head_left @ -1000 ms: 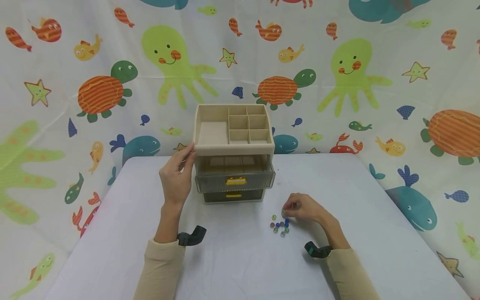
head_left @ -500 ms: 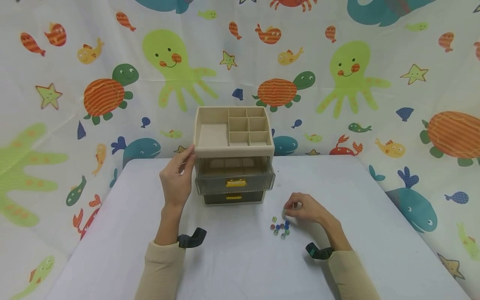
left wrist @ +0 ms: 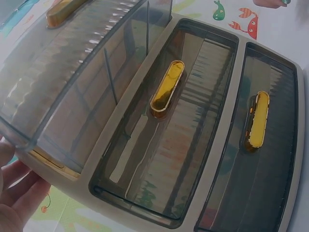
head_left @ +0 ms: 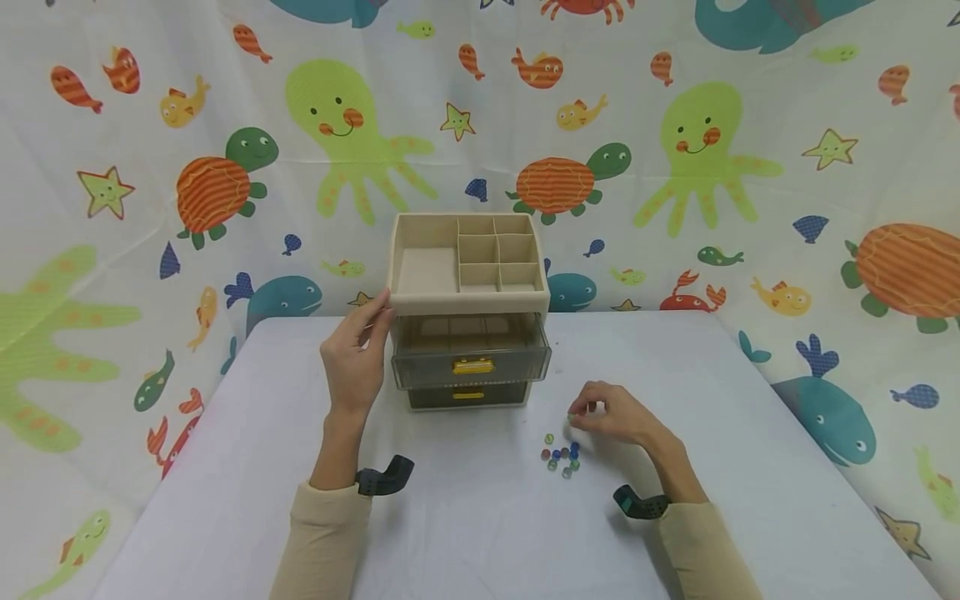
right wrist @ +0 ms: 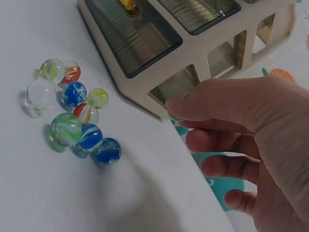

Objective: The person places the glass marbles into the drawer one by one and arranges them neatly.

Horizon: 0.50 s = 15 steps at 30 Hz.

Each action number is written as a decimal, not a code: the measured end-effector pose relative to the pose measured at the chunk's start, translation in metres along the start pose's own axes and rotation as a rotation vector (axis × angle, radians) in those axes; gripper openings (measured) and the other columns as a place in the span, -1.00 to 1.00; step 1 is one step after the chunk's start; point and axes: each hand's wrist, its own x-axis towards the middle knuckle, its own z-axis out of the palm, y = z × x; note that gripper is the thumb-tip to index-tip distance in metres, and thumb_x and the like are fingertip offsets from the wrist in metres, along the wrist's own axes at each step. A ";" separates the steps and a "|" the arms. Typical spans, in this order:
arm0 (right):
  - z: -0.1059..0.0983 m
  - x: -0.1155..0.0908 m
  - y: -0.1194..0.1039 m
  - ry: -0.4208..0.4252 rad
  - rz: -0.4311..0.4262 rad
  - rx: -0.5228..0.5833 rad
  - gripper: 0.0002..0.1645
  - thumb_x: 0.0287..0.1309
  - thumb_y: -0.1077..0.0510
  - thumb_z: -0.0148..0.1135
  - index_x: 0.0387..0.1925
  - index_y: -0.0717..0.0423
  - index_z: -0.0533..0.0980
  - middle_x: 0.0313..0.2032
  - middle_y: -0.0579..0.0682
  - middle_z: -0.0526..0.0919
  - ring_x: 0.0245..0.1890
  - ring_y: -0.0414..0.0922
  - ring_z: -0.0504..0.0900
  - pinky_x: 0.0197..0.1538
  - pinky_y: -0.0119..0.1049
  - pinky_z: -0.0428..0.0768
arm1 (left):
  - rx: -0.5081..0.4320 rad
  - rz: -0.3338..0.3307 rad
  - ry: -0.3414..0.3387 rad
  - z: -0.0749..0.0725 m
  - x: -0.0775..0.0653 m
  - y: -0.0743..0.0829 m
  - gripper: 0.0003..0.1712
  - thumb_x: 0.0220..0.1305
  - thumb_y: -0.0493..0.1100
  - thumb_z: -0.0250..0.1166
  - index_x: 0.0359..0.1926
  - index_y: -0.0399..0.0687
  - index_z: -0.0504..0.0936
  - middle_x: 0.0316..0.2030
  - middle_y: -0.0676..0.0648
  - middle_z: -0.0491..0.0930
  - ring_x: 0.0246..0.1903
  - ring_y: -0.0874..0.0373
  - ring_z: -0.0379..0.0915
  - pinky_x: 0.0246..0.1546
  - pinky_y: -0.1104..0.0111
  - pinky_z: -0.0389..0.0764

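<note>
A cream desktop drawer organizer (head_left: 468,303) stands at the back of the table, its top drawer (head_left: 471,367) pulled out. My left hand (head_left: 352,358) holds the organizer's upper left edge; in the left wrist view its fingers (left wrist: 24,193) lie against the frame beside the pulled-out drawer. My right hand (head_left: 611,412) pinches a marble (right wrist: 175,117) between thumb and index finger, above the table and right of the organizer. Only a greenish sliver of that marble shows. Several glass marbles (right wrist: 66,129) in green, blue, red, yellow and clear lie in a loose cluster below that hand.
Two lower drawers, the middle drawer (left wrist: 164,130) and the bottom drawer (left wrist: 256,159), are shut, with gold handles. The organizer's top has open compartments (head_left: 427,268). Behind the white table (head_left: 465,517) hangs a curtain (head_left: 450,183) printed with sea animals.
My right hand has lifted slightly away from the marble cluster with the pinched marble. The left hand keeps its place on the organizer, and the head view has tilted a little.
</note>
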 end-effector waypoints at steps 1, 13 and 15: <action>-0.001 0.000 -0.001 0.002 0.000 0.000 -0.86 0.18 0.06 0.40 -0.21 -0.06 0.71 -0.23 -0.15 0.67 -0.14 -0.13 0.51 -0.01 -0.15 0.55 | 0.000 0.000 0.000 0.000 0.000 0.000 -0.65 0.34 -0.30 0.31 0.14 -0.13 0.67 -0.03 -0.20 0.74 -0.09 -0.11 0.72 -0.03 0.69 0.60; -0.005 -0.003 -0.012 0.037 -0.009 0.006 -0.86 0.17 0.04 0.40 -0.23 -0.07 0.69 -0.22 -0.14 0.67 -0.11 -0.13 0.54 0.12 0.10 0.60 | 0.006 -0.010 -0.005 0.000 0.000 0.001 -0.64 0.35 -0.29 0.30 0.15 -0.13 0.66 -0.01 -0.19 0.73 -0.07 -0.10 0.71 -0.02 0.69 0.59; -0.006 -0.004 -0.016 0.040 -0.014 0.007 -0.83 0.17 0.04 0.40 -0.21 -0.03 0.70 -0.21 -0.14 0.67 -0.11 -0.13 0.55 0.13 0.12 0.61 | 0.007 -0.012 -0.005 0.000 0.000 0.001 -0.64 0.35 -0.28 0.31 0.15 -0.13 0.66 -0.01 -0.20 0.73 -0.07 -0.10 0.71 -0.02 0.69 0.59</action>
